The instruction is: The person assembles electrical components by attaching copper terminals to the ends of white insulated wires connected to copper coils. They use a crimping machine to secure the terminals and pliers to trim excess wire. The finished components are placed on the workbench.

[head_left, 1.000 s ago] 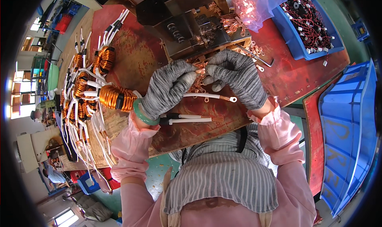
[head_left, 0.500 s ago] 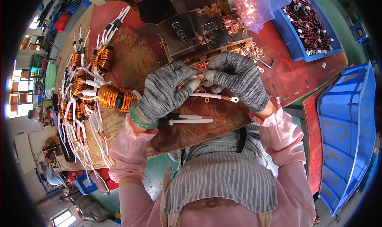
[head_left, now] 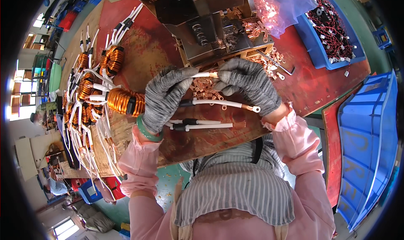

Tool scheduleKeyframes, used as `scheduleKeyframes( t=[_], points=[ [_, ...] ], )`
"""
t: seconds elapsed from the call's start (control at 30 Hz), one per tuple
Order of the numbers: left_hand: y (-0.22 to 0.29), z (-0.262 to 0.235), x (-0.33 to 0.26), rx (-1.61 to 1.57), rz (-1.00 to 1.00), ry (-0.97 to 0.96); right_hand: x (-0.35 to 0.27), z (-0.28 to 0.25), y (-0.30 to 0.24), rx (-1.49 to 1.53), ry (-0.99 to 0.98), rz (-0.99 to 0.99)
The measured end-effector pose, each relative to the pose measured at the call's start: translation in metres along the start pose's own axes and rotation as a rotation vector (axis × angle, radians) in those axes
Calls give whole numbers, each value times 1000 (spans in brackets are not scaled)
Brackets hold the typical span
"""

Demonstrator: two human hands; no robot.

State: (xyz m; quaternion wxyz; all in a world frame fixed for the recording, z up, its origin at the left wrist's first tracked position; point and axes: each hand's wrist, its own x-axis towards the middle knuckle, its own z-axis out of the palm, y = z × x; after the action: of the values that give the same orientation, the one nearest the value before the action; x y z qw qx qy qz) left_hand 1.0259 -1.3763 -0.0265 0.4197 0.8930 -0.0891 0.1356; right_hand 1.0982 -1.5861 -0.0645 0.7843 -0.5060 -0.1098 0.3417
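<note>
Both my hands wear grey knitted gloves. In my left hand [head_left: 165, 97] a white wire [head_left: 201, 75] is pinched between thumb and fingers, with a copper-coloured end pointing right. My right hand [head_left: 249, 85] closes its fingertips at that copper end [head_left: 213, 75]; whether it grips a separate lug there is hidden. Just below lies another white wire [head_left: 221, 102] with a copper lug [head_left: 256, 109] on its tip. Nearer me are white wires with frayed, bare ends [head_left: 210, 126]. A copper-wound coil [head_left: 125, 102] sits against my left wrist.
A dark metal press [head_left: 202, 29] stands at the far side, with loose copper lugs [head_left: 205, 89] before it. A hex key [head_left: 277, 63] lies right of it. More wound coils [head_left: 86, 86] crowd the left. Blue bins [head_left: 313, 50] and a clear bag [head_left: 280, 10] stand right.
My hands have drawn slightly apart, and the white wire's end now shows between them. The left hand has shifted a little left. The whole view has moved slightly.
</note>
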Motion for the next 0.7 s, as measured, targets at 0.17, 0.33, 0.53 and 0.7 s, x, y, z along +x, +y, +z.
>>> scheduleKeyframes(
  t=[0.17, 0.33, 0.53, 0.7],
  points=[
    [-3, 4, 3, 43, 41, 16, 7, -11, -13, -240, -4, -160],
    [0, 13, 7, 66, 6, 70, 8, -22, -27, -231, -9, -111],
    [0, 21, 12, 163, 26, 173, 16, -26, -38, -240, -54, -153],
    [-2, 24, 16, 240, 91, 210, 25, -29, -40, -228, -78, -212]
  ],
)
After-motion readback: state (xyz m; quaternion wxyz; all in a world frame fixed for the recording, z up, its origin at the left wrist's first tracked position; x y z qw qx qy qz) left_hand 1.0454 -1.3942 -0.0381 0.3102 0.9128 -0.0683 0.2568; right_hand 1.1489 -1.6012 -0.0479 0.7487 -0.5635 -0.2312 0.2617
